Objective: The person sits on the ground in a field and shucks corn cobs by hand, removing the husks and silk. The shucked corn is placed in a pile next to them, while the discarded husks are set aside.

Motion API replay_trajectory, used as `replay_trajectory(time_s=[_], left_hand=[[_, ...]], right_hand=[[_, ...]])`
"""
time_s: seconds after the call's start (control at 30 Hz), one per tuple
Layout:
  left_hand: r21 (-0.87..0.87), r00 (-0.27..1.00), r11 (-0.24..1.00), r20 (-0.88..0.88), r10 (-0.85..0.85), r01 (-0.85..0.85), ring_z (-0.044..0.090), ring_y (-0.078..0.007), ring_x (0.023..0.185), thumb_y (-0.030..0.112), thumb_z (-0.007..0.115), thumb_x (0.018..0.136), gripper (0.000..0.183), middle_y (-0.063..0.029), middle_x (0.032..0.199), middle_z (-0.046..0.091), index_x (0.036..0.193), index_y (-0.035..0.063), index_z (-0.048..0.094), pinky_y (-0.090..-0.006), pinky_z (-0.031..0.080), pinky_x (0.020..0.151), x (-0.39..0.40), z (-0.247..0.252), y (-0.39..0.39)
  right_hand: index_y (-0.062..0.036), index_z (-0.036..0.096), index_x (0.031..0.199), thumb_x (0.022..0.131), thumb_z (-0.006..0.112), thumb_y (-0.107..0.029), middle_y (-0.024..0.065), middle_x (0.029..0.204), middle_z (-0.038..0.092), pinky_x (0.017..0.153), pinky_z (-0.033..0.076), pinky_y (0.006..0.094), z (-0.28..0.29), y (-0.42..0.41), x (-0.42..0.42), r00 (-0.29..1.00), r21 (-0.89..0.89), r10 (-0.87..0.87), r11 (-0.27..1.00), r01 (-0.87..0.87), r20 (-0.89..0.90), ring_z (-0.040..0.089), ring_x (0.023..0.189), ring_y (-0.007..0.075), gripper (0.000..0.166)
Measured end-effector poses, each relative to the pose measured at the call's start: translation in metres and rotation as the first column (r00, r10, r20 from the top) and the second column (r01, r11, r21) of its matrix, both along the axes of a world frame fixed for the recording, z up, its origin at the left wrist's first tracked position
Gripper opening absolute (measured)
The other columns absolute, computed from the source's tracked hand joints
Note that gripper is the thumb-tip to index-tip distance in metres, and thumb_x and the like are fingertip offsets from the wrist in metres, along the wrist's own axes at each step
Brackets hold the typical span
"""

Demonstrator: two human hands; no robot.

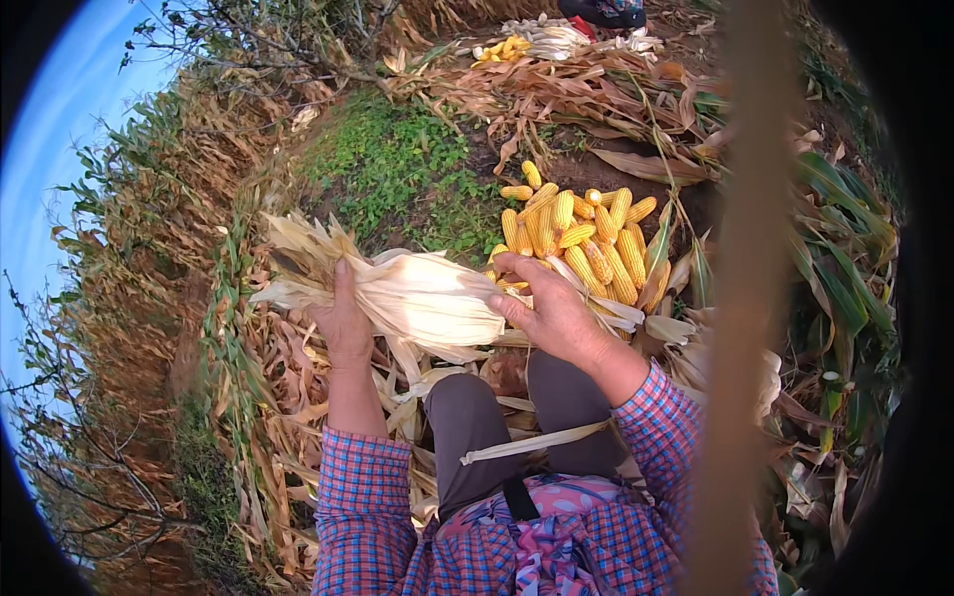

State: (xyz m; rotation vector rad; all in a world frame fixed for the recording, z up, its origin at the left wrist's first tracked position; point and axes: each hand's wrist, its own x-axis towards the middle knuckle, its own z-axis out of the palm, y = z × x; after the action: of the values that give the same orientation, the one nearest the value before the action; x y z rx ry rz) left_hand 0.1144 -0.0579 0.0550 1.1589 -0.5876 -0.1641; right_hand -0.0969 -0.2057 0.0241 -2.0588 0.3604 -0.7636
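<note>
My left hand [344,316] grips a bundle of pale dry corn husks [428,298] near its tip end, the thumb lying across it. The bundle stretches rightward above my knees; whether a cob is inside cannot be told. My right hand [548,305] is at the other end, thumb and forefinger apart near the husk's edge; whether it grips anything is unclear. Just beyond my right hand lies a pile of husked yellow corn cobs [577,231] on the soil. A loose husk strip [536,443] lies over my legs.
Dry corn stalks [596,86] lie behind the pile, with green weeds [402,164] to its left. Farther off, a person [607,11] is beside more cobs [507,51] and husks. A blurred brown vertical strip [745,298] crosses the right side. Bare branches [104,477] stand at left.
</note>
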Motion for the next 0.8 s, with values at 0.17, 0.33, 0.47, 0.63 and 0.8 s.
replay_trajectory(time_s=[0.17, 0.33, 0.47, 0.63, 0.8], left_hand=[[-0.041, 0.999, 0.998, -0.028, -0.045, 0.044, 0.053, -0.0175, 0.110, 0.012, 0.061, 0.091, 0.047, -0.0078, 0.123, 0.054, 0.132, -0.0004, 0.042, -0.0332, 0.042, 0.097, -0.050, -0.016, -0.036], [-0.109, 0.886, 0.948, -0.338, -0.318, 0.299, 0.053, -0.0163, 0.110, 0.003, 0.069, 0.083, 0.055, -0.0062, 0.123, 0.054, 0.131, 0.0024, 0.043, -0.0307, 0.043, 0.096, -0.076, -0.044, -0.036], [-0.097, 0.815, 0.888, -0.361, -0.453, 0.450, 0.057, -0.0159, 0.104, 0.002, 0.073, 0.078, 0.057, -0.0054, 0.117, 0.056, 0.128, 0.0023, 0.045, -0.0302, 0.048, 0.089, -0.078, -0.036, -0.028], [0.377, 0.859, 0.775, -0.141, -0.492, 0.507, 0.057, -0.0160, 0.104, 0.004, 0.074, 0.077, 0.057, -0.0060, 0.115, 0.058, 0.127, 0.0014, 0.047, -0.0315, 0.047, 0.091, -0.060, -0.028, -0.027], [0.433, 0.786, 0.663, -0.234, -0.572, 0.611, 0.058, -0.0170, 0.104, 0.007, 0.071, 0.079, 0.048, -0.0078, 0.116, 0.061, 0.124, 0.0007, 0.054, -0.0314, 0.045, 0.093, -0.050, -0.020, -0.028]], right_hand=[[0.0005, 0.021, 0.144, 0.067, 0.077, -0.050, 0.0252, 0.144, 0.031, 0.113, 0.022, 0.0452, 0.006, 0.022, 0.022, 0.991, -0.274, 0.120, 0.952, -0.134, -0.065, 0.028, 0.136, 0.0381, 0.108], [-0.0015, 0.014, 0.146, 0.059, 0.084, -0.040, 0.0255, 0.142, 0.035, 0.110, 0.029, 0.0415, -0.054, 0.032, 0.036, 0.976, 0.053, 0.212, 0.976, -0.210, -0.048, 0.034, 0.133, 0.0383, 0.118], [-0.0012, 0.014, 0.146, 0.063, 0.084, -0.032, 0.0256, 0.138, 0.040, 0.105, 0.036, 0.0381, -0.055, 0.023, 0.037, 0.966, 0.234, 0.259, 0.938, -0.257, 0.024, 0.043, 0.128, 0.0345, 0.114], [-0.0067, 0.028, 0.143, 0.075, 0.076, -0.019, 0.0148, 0.129, 0.052, 0.101, 0.040, 0.0347, -0.068, 0.025, 0.049, 0.911, 0.447, 0.324, 0.796, -0.408, 0.256, 0.051, 0.119, 0.0231, 0.084], [-0.0067, 0.040, 0.136, 0.082, 0.068, -0.014, 0.0089, 0.123, 0.055, 0.099, 0.041, 0.0331, -0.071, 0.038, 0.050, 0.884, 0.465, 0.353, 0.755, -0.463, 0.308, 0.052, 0.115, 0.0179, 0.061]])
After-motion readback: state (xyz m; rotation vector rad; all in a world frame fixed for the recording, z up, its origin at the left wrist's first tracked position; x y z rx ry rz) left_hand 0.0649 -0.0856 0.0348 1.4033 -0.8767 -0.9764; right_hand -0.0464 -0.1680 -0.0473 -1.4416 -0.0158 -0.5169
